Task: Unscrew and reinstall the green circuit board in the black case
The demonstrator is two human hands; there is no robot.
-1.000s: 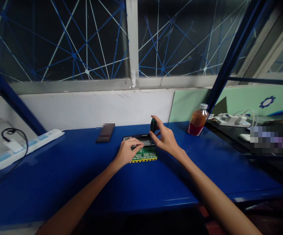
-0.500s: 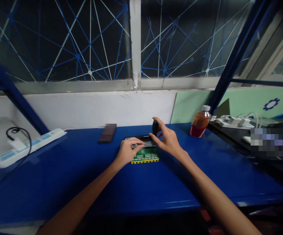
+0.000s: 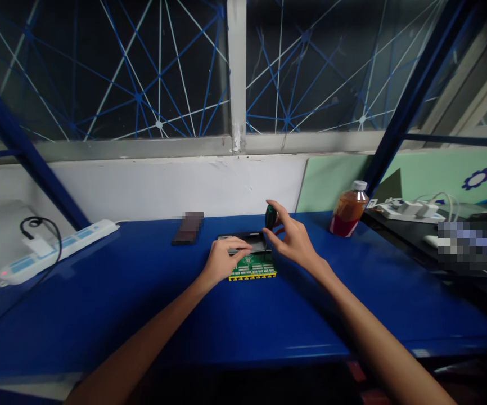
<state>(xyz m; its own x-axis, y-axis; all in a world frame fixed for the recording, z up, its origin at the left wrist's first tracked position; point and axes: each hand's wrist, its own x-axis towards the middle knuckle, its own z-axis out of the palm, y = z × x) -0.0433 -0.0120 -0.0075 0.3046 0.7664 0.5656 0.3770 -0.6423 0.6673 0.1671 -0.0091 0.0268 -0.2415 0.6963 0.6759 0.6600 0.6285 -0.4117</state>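
A green circuit board (image 3: 255, 268) with a yellow front edge lies on the blue table (image 3: 235, 315), its far part carrying a dark metal piece (image 3: 252, 242). My left hand (image 3: 222, 261) rests on the board's left side, fingers curled and pressing down on it. My right hand (image 3: 292, 239) pinches the dark green handle of a screwdriver (image 3: 270, 216), which stands upright with its tip down on the board's far right part.
A dark flat device (image 3: 188, 229) lies behind the board to the left. A white power strip (image 3: 58, 250) with a black cable sits at the far left. A bottle of orange-red liquid (image 3: 348, 211) stands at the right; chargers and cables (image 3: 412, 209) lie on the neighbouring desk.
The view has shifted slightly, so everything sits a little further right in the picture. Both hands keep their places on the board and screwdriver; the right fingers shift slightly on the handle.
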